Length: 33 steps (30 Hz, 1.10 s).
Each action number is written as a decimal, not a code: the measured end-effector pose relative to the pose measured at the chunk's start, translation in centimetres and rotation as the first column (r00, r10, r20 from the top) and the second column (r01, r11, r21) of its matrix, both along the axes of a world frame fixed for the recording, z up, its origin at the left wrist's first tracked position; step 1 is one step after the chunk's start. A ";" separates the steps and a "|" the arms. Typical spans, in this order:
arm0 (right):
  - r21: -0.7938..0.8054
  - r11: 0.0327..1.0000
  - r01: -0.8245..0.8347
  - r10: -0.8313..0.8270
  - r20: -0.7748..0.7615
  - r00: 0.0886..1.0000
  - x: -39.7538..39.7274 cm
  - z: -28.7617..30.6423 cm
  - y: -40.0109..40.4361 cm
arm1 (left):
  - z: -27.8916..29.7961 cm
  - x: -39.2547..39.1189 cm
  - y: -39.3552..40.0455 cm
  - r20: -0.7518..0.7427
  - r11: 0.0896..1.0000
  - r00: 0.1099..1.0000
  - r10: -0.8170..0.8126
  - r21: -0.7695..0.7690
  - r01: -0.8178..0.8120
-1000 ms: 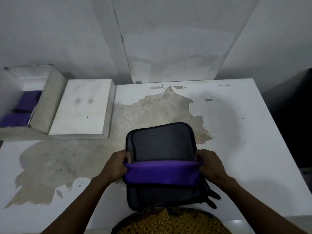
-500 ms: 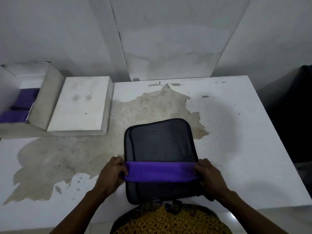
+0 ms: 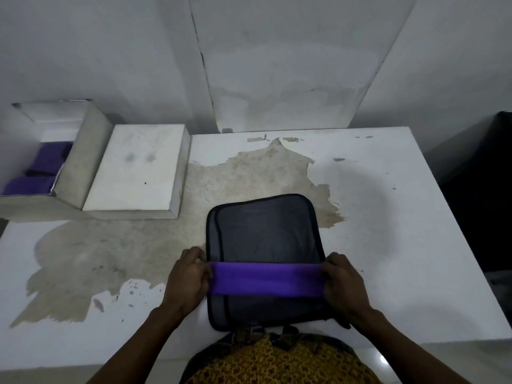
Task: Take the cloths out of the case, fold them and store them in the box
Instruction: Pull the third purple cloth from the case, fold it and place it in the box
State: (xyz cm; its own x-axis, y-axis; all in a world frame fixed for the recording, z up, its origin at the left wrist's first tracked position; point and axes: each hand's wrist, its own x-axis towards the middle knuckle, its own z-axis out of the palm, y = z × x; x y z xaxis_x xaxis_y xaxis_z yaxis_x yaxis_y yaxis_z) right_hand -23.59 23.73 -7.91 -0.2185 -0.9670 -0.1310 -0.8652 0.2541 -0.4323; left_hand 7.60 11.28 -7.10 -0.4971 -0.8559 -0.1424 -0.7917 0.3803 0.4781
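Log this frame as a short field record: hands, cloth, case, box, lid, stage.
left hand: grips the left end of the purple cloth
right hand: grips its right end
purple cloth: folded into a narrow band, stretched across the black mesh case
black mesh case: flat on the white table, at its near edge
box: open, far left, folded purple cloths inside
lid: beside the box
stage: folding, not yet stored
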 end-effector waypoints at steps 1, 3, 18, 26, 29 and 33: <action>-0.021 1.000 -0.002 0.002 0.012 1.000 0.5 0.1 -0.5 | 0.2 -0.9 -0.1 -0.015 1.000 1.000 -0.004 -0.015 0.003; -0.043 0.999 -0.023 0.025 0.041 0.999 1.5 0.3 -1.5 | 0.3 -2.8 -0.3 -0.055 0.999 0.998 -0.034 -0.033 0.032; -0.039 0.951 -0.307 0.302 -0.095 0.949 4.9 -1.6 -2.1 | -1.7 -10.4 -0.3 0.278 0.958 0.920 -0.276 0.153 0.241; 0.106 0.857 -0.504 0.514 -0.105 0.851 6.6 -3.8 -1.3 | -4.5 -8.8 4.5 -0.091 0.918 0.934 -0.346 0.171 0.356; 0.129 0.897 -0.424 0.441 -0.174 0.880 5.3 -4.7 -0.4 | -6.3 -5.9 4.2 0.143 0.947 0.939 -0.314 0.122 0.298; 0.184 0.950 -0.254 0.286 -0.177 0.942 3.4 -5.2 0.5 | -6.9 -3.0 2.9 0.156 0.988 0.982 -0.109 0.124 0.090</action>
State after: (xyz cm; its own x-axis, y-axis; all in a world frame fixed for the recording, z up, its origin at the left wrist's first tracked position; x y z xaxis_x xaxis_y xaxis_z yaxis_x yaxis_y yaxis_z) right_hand -20.14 24.23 -13.12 0.0108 -0.9640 -0.2656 -0.9746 0.0494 -0.2186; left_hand 4.57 14.18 -14.01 -0.5416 -0.7762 -0.3229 -0.8229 0.4110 0.3923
